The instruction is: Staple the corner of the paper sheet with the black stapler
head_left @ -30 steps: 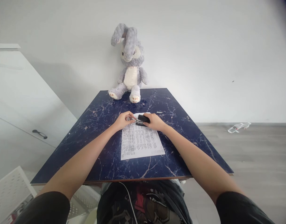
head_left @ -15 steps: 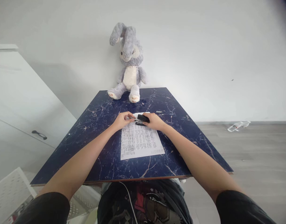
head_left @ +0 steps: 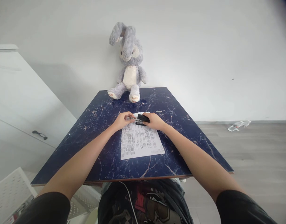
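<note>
A printed sheet of paper [head_left: 140,141] lies on the dark blue marbled table [head_left: 101,149]. At its far edge sits a black stapler [head_left: 143,119], which my right hand [head_left: 155,122] grips from the right side. My left hand [head_left: 123,120] is closed in a pinch at the stapler's metal front end, holding something too small to name. Both forearms stretch over the table.
A grey plush rabbit [head_left: 129,65] sits at the table's far edge against the white wall. A small strip [head_left: 159,111] lies beyond the paper. A white cabinet [head_left: 21,105] stands left, a perforated white basket [head_left: 9,196] low left, a plastic bottle [head_left: 237,126] on the floor right.
Nothing has visibly changed; both hands stay at the stapler. The view has shifted very slightly.
</note>
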The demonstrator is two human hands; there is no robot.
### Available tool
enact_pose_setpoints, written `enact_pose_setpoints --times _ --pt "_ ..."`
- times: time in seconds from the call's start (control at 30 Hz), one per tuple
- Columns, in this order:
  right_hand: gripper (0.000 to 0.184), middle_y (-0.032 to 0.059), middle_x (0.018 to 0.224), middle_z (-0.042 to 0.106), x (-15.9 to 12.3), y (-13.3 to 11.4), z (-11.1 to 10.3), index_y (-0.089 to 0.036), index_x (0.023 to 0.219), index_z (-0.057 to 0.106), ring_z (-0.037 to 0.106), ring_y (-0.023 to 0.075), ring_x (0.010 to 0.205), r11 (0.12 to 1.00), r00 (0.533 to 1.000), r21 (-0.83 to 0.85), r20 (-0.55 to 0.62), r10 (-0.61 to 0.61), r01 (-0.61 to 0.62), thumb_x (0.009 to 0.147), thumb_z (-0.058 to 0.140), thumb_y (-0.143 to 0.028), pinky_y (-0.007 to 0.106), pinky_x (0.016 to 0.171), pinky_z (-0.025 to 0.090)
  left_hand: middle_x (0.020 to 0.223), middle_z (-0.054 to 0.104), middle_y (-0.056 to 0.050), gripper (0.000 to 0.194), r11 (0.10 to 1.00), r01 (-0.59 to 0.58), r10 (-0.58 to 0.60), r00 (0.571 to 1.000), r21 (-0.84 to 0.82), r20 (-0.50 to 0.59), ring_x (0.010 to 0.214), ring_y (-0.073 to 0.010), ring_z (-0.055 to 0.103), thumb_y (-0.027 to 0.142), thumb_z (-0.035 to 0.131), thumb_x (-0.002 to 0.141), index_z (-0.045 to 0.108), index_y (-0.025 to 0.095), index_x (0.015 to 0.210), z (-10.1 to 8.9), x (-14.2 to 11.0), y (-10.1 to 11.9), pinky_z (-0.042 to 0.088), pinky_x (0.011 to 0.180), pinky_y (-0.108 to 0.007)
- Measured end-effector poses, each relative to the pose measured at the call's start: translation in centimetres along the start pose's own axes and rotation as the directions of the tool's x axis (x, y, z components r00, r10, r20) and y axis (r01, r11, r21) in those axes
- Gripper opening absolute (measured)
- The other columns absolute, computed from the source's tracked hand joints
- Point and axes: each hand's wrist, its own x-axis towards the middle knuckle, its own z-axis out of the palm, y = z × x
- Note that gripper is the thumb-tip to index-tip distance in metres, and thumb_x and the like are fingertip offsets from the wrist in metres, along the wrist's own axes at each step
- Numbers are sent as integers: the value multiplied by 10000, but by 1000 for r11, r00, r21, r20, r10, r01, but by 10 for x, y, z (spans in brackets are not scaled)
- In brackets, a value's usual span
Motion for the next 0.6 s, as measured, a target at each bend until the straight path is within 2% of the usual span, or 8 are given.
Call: enact_pose_setpoints --times 0.13,0.43,0.6 --pt "197 66 948 748 0 -1 -1 -200 1047 658 641 212 791 1000 1000 0 13 11 -11 860 716 -226 282 691 383 1020 815 -94 344 1000 -9 9 1000 9 0 630 -144 572 504 806 844 763 196 991 1 0 0 408 571 -283" --pt "220 64 948 750 0 1 1 -207 1067 667 655 226 818 1000 1000 3 8 19 -19 855 717 -232 287 703 396 1006 813 -65 285 1000 11 -11 1000 18 7 597 -129 506 440 817 823 772 206 978 1 0 -3 389 580 -283" --pt "189 65 936 751 0 0 -1 -202 1043 669 652 221 807 1000 1000 0 7 12 -12 862 719 -227 284 695 388 982 812 -61 200 991 -31 25 999 132 45 706 -177 607 413 785 847 810 224 904 0 0 -2 502 695 -322"
